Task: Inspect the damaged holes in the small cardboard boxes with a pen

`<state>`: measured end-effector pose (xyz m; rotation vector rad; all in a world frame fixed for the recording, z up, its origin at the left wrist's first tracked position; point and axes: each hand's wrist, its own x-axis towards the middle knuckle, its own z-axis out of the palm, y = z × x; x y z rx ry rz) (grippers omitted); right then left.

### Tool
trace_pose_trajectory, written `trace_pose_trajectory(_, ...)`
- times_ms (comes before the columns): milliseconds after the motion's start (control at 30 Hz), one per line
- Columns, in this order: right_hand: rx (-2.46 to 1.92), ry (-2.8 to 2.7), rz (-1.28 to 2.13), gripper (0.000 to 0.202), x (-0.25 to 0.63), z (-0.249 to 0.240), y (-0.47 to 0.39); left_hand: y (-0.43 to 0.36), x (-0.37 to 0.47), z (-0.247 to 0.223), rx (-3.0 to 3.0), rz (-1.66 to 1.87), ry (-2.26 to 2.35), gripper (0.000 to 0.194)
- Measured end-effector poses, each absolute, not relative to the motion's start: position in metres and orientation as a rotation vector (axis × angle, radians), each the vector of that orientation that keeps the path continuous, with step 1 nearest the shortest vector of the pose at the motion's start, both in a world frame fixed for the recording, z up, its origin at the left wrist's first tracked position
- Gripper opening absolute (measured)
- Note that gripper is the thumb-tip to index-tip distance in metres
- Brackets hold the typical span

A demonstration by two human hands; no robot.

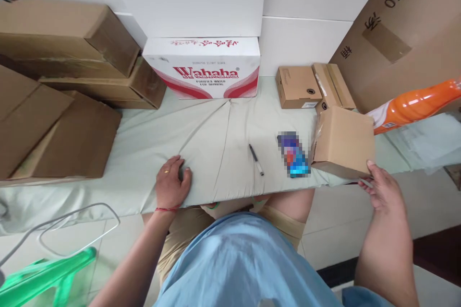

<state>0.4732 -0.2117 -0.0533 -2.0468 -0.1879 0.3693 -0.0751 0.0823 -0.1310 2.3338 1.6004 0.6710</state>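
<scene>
"Fingers spread loosely on our left hand [173, 184], which lies palm down on the pale green cloth [201, 139], holding nothing. What about our right hand [387, 189]?"

"We have its thumb against the near right corner of the plain brown box [344, 139], with the other fingers lower, by the bottom edge. We cannot tell whether they really grasp it."

"And where does that box sit?"

"At the right end, near the front edge of the cloth. Behind it we see two small cartons [297, 86], and an orange bottle [418, 103] slants out to its right."

"Between our hands?"

"We have a pen [256, 159] and, just left of the box, a pixelated, phone-like item [294, 154]. The white and red Wahaha carton [212, 69] stands farther back, by the wall."
</scene>
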Motion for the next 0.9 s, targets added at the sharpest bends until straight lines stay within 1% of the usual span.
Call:
trace_pose_trajectory(133,-1.981,0.038,0.544,0.071,0.459,-0.053,-0.213,0.083,-0.076,-0.133,2.336,0.698,1.583,0.042)
trace_pose_trajectory(300,-1.901,0.095,0.622,0.08,0.449,-0.046,-0.203,0.083,-0.075,-0.135,2.346,0.729,1.577,0.041)
trace_pose_trajectory(367,-1.899,0.073,0.636,0.078,0.441,-0.044,-0.202,0.083,-0.075,-0.135,2.345,0.743,1.583,0.04)
trace_pose_trajectory(500,-1.891,0.115,0.641,0.066,0.424,-0.042,-0.207,0.083,-0.075,-0.136,2.335,0.767,1.587,0.038)
trace_pose_trajectory(567,-1.889,0.134,0.634,0.063,0.418,-0.043,-0.212,0.083,-0.074,-0.136,2.332,0.777,1.587,0.037)
trace_pose_trajectory(733,-1.856,0.226,0.662,0.068,0.413,-0.049,-0.219,0.085,-0.072,-0.134,2.343,0.779,1.612,0.035)
trace_pose_trajectory(900,-1.693,0.281,0.782,0.073,0.414,-0.048,-0.217,0.086,-0.069,-0.129,2.362,0.761,1.646,0.035)
